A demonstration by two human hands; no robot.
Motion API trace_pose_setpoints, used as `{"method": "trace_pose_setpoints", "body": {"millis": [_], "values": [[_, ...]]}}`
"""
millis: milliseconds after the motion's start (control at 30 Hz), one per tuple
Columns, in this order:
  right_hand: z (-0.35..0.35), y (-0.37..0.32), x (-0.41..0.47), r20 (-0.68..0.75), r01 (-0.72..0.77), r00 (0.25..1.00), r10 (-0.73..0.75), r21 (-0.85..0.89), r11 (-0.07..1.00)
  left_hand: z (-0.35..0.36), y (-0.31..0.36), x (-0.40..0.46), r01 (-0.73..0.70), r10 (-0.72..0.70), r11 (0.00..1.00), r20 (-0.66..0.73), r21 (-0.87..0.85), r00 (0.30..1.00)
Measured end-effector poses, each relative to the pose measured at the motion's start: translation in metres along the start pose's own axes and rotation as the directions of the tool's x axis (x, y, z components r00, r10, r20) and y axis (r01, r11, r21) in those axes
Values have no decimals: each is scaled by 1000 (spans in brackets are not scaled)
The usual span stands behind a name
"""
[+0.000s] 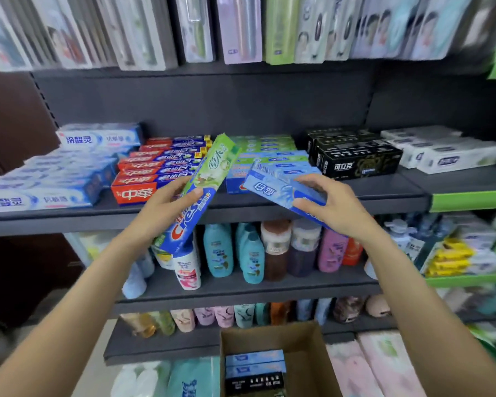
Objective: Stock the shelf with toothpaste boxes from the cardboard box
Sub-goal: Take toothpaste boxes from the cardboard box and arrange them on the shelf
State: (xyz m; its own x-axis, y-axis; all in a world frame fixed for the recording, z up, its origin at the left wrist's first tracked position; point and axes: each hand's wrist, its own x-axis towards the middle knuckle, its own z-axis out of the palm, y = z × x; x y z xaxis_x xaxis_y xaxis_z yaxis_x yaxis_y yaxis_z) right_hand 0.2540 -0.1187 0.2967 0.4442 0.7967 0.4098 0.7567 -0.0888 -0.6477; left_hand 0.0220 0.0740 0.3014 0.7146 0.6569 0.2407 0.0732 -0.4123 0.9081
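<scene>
On the dark grey shelf (355,193), taken as the landmark, the stock runs from its left end: pale blue-and-white boxes (40,193) stacked in rows, then red-and-blue boxes (143,179) packed edge to edge. In front of the shelf's edge, left of its middle, the left hand (166,207) grips a green-and-blue Crest toothpaste box (201,190), fingers and thumb curled round its lower half; the long box tilts, its green end leaning over the red-and-blue rows and its blue end, with the white Crest lettering, hanging below the shelf's front lip. Right of it, the right hand (330,204) holds a light blue toothpaste box (278,187) by its near end, fingers spread and curled over the top face; this box slants above the blue and green boxes at the shelf's middle, a barcode on its far end. Further right on the shelf sit black boxes (355,159) and white boxes (447,156). Below the shelf, near the bottom edge of the view, an open cardboard box (307,353) holds more blue and black boxes.
</scene>
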Motion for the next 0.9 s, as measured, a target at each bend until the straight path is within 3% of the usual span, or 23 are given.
{"method": "trace_pose_setpoints", "body": {"millis": [233, 300, 333, 400, 467, 533, 600, 700, 800, 900], "values": [[-3, -4, 35, 48, -4, 999, 10, -119, 993, -4, -10, 14, 6, -6, 1000, 25, -3, 1000], [-2, -8, 42, -6, -86, 996, 86, 5, 996, -6, -14, 16, 16, -15, 999, 26, -45, 1000], [-2, -11, 43, -40, -144, 988, 152, 166, 976, -8, -15, 16, 19, -17, 997, 19, -72, 1000], [1, -14, 42, -58, -207, 958, 280, 535, 819, -10, -18, 17, 11, -11, 995, 4, -104, 1000], [7, -14, 41, -65, -174, 929, 366, 793, 584, -12, -19, 18, -6, 6, 994, 5, -110, 1000], [14, -11, 40, -127, -43, 901, 415, 926, 376, -12, -17, 22, -31, 31, 995, -1, -90, 1000], [21, -9, 41, -193, 63, 869, 455, 957, 285, -13, -14, 26, -40, 39, 996, -21, -74, 999], [35, -4, 44, -229, 88, 848, 479, 951, 298, -15, -11, 29, -24, 23, 996, -20, -81, 1000], [44, 8, 45, -231, -14, 842, 487, 894, 448, -16, -11, 29, -24, 23, 997, -17, -70, 1000], [46, 20, 42, -315, -82, 789, 528, 797, 598, -15, -11, 28, -41, 40, 999, -26, -15, 999]]}}
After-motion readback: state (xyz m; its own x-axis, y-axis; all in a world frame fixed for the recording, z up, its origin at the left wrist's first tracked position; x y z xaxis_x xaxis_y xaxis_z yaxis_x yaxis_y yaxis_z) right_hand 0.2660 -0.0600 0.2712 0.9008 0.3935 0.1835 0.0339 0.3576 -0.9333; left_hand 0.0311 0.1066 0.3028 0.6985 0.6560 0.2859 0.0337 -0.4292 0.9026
